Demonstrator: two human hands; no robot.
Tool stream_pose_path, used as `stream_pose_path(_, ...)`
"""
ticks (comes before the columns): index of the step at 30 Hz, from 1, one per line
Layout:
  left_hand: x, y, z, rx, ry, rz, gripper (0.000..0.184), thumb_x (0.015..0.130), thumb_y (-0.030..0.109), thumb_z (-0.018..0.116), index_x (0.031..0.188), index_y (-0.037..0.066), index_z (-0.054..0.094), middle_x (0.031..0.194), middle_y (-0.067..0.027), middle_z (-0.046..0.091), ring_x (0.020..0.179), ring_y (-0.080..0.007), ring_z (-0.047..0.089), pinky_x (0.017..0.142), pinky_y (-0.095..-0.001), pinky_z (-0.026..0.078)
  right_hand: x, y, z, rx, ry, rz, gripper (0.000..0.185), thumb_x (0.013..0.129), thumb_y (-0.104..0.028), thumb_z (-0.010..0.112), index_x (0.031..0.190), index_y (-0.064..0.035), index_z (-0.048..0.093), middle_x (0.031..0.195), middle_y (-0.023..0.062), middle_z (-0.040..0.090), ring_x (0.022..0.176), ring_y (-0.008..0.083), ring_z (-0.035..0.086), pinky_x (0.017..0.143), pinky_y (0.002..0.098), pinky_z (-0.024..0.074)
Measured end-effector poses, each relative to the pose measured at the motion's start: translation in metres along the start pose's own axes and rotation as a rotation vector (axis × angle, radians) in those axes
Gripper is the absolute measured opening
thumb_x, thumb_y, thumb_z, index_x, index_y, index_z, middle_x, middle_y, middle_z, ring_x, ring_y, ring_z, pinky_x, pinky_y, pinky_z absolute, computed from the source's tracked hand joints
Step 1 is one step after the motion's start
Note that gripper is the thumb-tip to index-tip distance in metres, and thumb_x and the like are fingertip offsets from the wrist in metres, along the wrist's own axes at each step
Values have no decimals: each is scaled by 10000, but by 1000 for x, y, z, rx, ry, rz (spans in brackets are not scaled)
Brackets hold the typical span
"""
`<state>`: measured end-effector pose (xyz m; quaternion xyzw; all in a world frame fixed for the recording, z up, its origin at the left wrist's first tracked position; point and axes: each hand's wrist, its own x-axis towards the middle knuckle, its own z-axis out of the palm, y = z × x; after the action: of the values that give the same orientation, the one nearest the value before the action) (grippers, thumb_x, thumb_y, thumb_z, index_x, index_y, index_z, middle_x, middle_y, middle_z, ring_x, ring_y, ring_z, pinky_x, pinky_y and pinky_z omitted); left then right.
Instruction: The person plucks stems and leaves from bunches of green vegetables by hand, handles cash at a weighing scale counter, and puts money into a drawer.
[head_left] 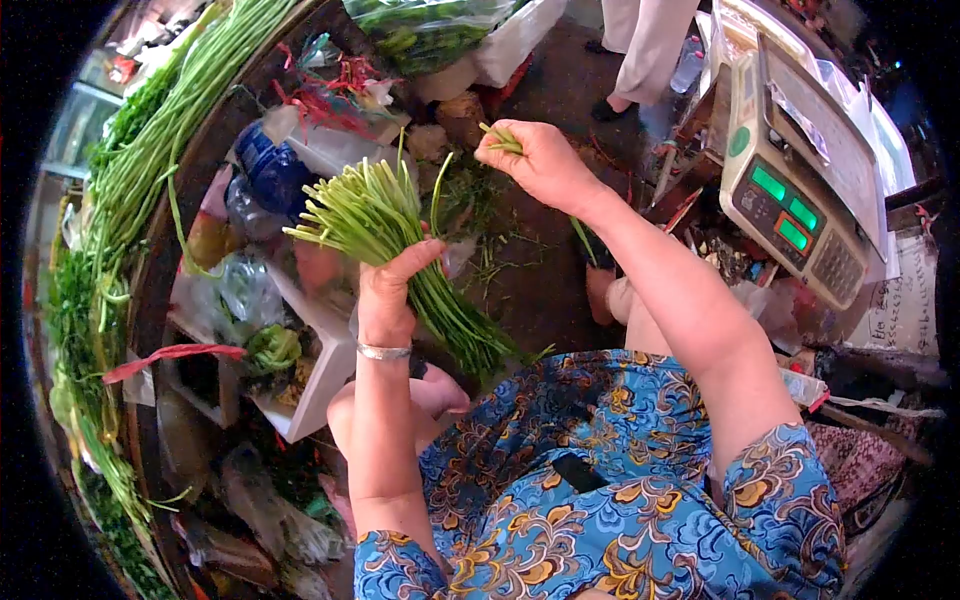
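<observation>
A thick bunch of long green stems (375, 215) is held in my left hand (398, 275), its pale cut ends fanned toward the upper left and its darker ends hanging to the lower right. My fingers wrap round the middle of the bunch. Up and to the right, apart from the bunch, my right hand (540, 163) is closed on a few short green stem ends (503, 140). A thin green length hangs below that wrist. One or two stems stick up loosely from the bunch.
Long green stems (190, 120) and leafy greens (75, 330) line the curved shelf at left. A digital scale (800, 190) stands at right. Red ties (335, 95) and plastic bags lie behind the bunch. Another person's legs (650, 55) show at the top. Scraps litter the floor.
</observation>
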<state>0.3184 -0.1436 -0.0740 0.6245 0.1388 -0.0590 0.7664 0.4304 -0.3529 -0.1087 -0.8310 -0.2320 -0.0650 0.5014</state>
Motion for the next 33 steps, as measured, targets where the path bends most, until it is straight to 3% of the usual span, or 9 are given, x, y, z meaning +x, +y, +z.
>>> stream_pose_path(2, -1, 2, 1, -59, 4, -33, 304, 719, 65, 689, 990, -1, 566, 752, -83, 613, 606, -188, 593, 575, -291, 493, 2, -12, -1, 132, -22, 34, 233, 897, -254, 608, 848, -26, 605, 701, 5, 601, 617, 132, 565, 555, 283, 428)
stream_pose_path(4, 0, 1, 1, -72, 1, -35, 306, 726, 63, 686, 999, -1, 564, 752, -83, 613, 608, -188, 596, 576, -291, 496, 0, -25, -8, 634, -140, 333, 299, 897, -352, 614, 894, -54, 636, 649, -87, 473, 540, 18, 406, 464, 215, 306)
stream_pose_path(7, 2, 0, 1, -89, -13, -40, 294, 738, 57, 681, 1004, 0, 569, 758, -83, 618, 617, -186, 602, 580, -288, 502, 0, -23, -9, 917, -254, 472, 346, 829, -422, 677, 896, -87, 624, 623, -78, 488, 513, 43, 421, 447, 245, 340)
stream_pose_path(9, 3, 0, 2, -94, -22, -46, 281, 743, 54, 679, 1000, 1, 575, 765, -83, 623, 623, -184, 606, 583, -286, 505, -2, -28, -5, 970, -248, 501, 341, 821, -416, 688, 930, -100, 621, 590, -94, 391, 483, 18, 323, 426, 199, 253)
stream_pose_path(11, 2, 2, 4, -124, 1, -91, 288, 707, 19, 719, 960, -8, 583, 800, -74, 619, 626, -172, 604, 573, -275, 510, -5, -28, -2, 1036, -313, 470, 310, 880, -348, 631, 1036, -80, 650, 622, -113, 364, 505, 7, 298, 453, 193, 230)
stream_pose_path(17, 0, 0, 14, -83, -58, -29, 304, 692, 15, 713, 976, 22, 606, 883, -53, 629, 723, -156, 614, 600, -284, 508, -12, -45, 12, 1158, -461, 527, 218, 917, -244, 589, 957, -35, 637, 587, -94, 370, 490, 24, 309, 470, 207, 252)
stream_pose_path(20, -1, 5, 15, -46, -102, -53, 302, 704, 16, 707, 988, 13, 606, 888, -55, 632, 749, -155, 616, 621, -289, 517, -4, -37, 9, 1108, -251, 503, 297, 950, -304, 522, 810, -51, 590, 568, -68, 392, 470, 36, 324, 473, 223, 274)
stream_pose_path(27, -3, 6, 0, 11, -28, -1, 339, 690, 34, 727, 999, -12, 596, 867, -57, 632, 753, -152, 610, 672, -273, 501, 13, 5, -29, 1373, 188, 515, 267, 954, -324, 495, 902, -72, 566, 718, -8, 447, 570, 91, 423, 515, 240, 376)
stream_pose_path(33, -5, 16, -20, -39, 34, 38, 315, 698, 52, 704, 987, -11, 593, 816, -64, 621, 671, -170, 597, 620, -279, 490, 11, 20, -52, 1566, 180, 468, 256, 918, -321, 562, 904, -66, 549, 821, 61, 531, 683, 137, 452, 588, 274, 412)
